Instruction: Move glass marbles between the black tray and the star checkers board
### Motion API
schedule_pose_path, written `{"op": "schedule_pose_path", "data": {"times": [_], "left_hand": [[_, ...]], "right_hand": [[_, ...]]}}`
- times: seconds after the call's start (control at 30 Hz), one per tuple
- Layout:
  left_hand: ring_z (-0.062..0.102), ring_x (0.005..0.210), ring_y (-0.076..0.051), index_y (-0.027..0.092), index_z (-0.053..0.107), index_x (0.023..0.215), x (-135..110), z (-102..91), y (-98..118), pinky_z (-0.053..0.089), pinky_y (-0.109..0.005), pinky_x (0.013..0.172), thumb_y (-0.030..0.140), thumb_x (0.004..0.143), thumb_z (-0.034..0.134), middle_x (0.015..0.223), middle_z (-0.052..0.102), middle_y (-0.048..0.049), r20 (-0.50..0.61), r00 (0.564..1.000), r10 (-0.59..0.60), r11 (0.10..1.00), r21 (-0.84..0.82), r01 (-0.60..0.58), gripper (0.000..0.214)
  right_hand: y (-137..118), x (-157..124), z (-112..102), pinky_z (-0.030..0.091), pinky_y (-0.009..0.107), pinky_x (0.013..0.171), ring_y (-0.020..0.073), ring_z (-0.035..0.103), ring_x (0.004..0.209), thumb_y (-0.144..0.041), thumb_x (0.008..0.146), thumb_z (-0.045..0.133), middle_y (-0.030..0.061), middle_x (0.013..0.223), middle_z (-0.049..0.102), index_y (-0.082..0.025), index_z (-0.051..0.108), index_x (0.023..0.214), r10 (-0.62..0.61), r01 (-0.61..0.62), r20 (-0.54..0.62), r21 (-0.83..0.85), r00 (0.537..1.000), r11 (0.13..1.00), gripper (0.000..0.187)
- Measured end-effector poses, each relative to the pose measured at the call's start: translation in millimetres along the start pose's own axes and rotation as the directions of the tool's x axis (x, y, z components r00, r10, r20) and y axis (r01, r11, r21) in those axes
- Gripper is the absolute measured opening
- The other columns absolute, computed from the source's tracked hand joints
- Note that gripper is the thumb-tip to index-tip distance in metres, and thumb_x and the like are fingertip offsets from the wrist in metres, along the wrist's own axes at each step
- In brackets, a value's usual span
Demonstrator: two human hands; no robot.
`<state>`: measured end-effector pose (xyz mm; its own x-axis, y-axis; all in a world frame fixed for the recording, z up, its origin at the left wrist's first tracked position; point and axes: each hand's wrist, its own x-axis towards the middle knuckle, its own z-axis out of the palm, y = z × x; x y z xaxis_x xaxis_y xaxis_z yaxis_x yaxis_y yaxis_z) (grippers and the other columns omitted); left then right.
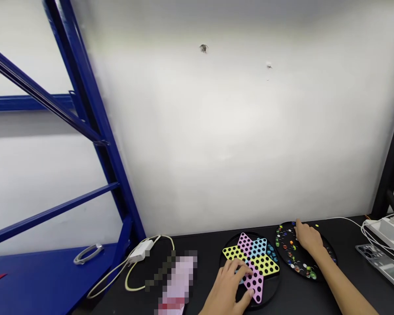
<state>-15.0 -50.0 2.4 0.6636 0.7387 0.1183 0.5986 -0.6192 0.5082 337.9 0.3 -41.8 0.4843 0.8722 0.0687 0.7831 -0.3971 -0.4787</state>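
My left hand (pixel 229 284) rests over the near left part of a star-shaped Chinese checkers board (pixel 265 265). Its thumb and fingers are apart, with nothing visible between them. The board has pink, yellow and blue points with dark holes, and sits on a round black base (pixel 272 292). Blue marbles (pixel 271 253) lie beside the star on the base's right side. My right hand (pixel 308 237) reaches over a round black tray (pixel 328 246) of mixed marbles (pixel 292 249), near its far rim. One finger is stretched out; the others are mostly hidden beneath the hand.
To the left lie a blurred pinkish object (pixel 180 280) and a white adapter (pixel 141 250) with its cable. A power strip (pixel 392 232) with cords and a clear case-like item (pixel 381 264) are at right. A white wall (pixel 233 131) and blue frame (pixel 101 131) stand behind.
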Motion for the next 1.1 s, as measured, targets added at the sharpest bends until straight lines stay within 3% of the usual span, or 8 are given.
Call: {"op": "schedule_pose_path", "data": {"times": [0.13,0.23,0.4,0.47,0.6,0.7,0.87,1.1], "left_hand": [[0.051,0.115,-0.025,0.029,0.058,0.112,-1,-3.2,3,0.044,-0.037,0.099,0.03,0.088,0.059,0.123,0.057,-0.0026,0.006,1.0,-0.005,1.0,0.009,0.005,0.024],[0.052,0.115,-0.024,0.03,0.058,0.112,-1,-0.6,0,0.044,-0.035,0.098,0.028,0.087,0.06,0.123,0.057,-0.0017,-0.019,1.0,0.017,1.0,0.017,-0.016,0.026],[0.051,0.113,-0.025,0.029,0.058,0.112,1,4.3,-7,0.043,-0.037,0.096,0.03,0.087,0.06,0.123,0.057,-0.0032,-0.016,0.999,0.031,0.999,0.018,-0.031,0.025],[0.051,0.112,-0.026,0.028,0.058,0.111,2,4.5,-8,0.043,-0.037,0.094,0.032,0.087,0.061,0.121,0.057,-0.0038,-0.004,0.999,0.036,0.999,0.02,-0.036,0.024],[0.052,0.109,-0.025,0.029,0.058,0.112,4,8.5,-15,0.043,-0.035,0.09,0.038,0.09,0.06,0.119,0.057,-0.0032,0.0,0.999,0.047,0.998,0.052,-0.047,0.024],[0.054,0.104,-0.025,0.029,0.059,0.11,5,17.1,-24,0.044,-0.034,0.086,0.043,0.089,0.062,0.116,0.059,-0.0028,0.005,0.999,0.043,0.995,0.095,-0.043,0.026],[0.053,0.104,-0.025,0.028,0.06,0.111,6,22.0,-27,0.043,-0.034,0.085,0.048,0.091,0.058,0.117,0.059,-0.0044,-0.024,0.998,0.054,0.992,0.115,-0.05,0.028],[0.051,0.112,-0.026,0.029,0.059,0.113,0,-0.6,-4,0.043,-0.037,0.095,0.031,0.086,0.062,0.122,0.058,-0.0031,0.016,1.0,0.022,0.999,0.038,-0.023,0.027]], "right_hand": [[0,4,-8,0.046,0.037,0.069,0.0257,0.064,0.071,-0.035,0.091,0.045,0.0062,0.067,0.059,-0.022,0.049,0.074,0.03,-0.03,0.004,0.236,1.0,0.971,0.022],[-9,3,-16,0.039,0.028,0.049,0.0157,0.046,0.046,-0.055,0.094,0.028,-0.0042,0.054,0.042,-0.026,0.041,0.075,-0.003,0.001,0.003,0.462,1.0,0.887,0.038],[-53,-7,-9,0.029,0.025,0.039,0.0117,0.029,0.039,-0.066,0.092,0.01,-0.0073,0.054,0.032,-0.027,0.035,0.074,-0.144,0.133,-0.033,0.624,0.989,0.77,0.05],[-80,-11,6,0.028,0.026,0.041,0.0122,0.029,0.041,-0.067,0.093,0.012,-0.0066,0.053,0.031,-0.028,0.03,0.069,-0.209,0.199,-0.055,0.606,0.976,0.77,0.05],[-131,-18,43,0.032,0.028,0.053,0.0149,0.04,0.053,-0.061,0.094,0.032,-0.0028,0.055,0.039,-0.025,0.03,0.061,-0.387,0.387,-0.102,0.469,0.916,0.794,0.049],[-151,-22,65,0.034,0.028,0.061,0.016,0.046,0.06,-0.048,0.093,0.047,-0.0008,0.06,0.048,-0.024,0.035,0.06,-0.504,0.496,-0.069,0.329,0.861,0.803,0.043],[-148,-24,78,0.039,0.029,0.069,0.0187,0.056,0.075,-0.028,0.094,0.049,0.0032,0.082,0.059,-0.022,0.048,0.07,-0.568,0.563,-0.007,0.141,0.823,0.814,0.025],[-133,-45,71,0.041,0.036,0.086,0.0233,0.055,0.097,-0.021,0.097,0.039,0.0065,0.101,0.06,-0.022,0.058,0.09,-0.64,0.641,0.036,0.009,0.767,0.768,0.021]]}}
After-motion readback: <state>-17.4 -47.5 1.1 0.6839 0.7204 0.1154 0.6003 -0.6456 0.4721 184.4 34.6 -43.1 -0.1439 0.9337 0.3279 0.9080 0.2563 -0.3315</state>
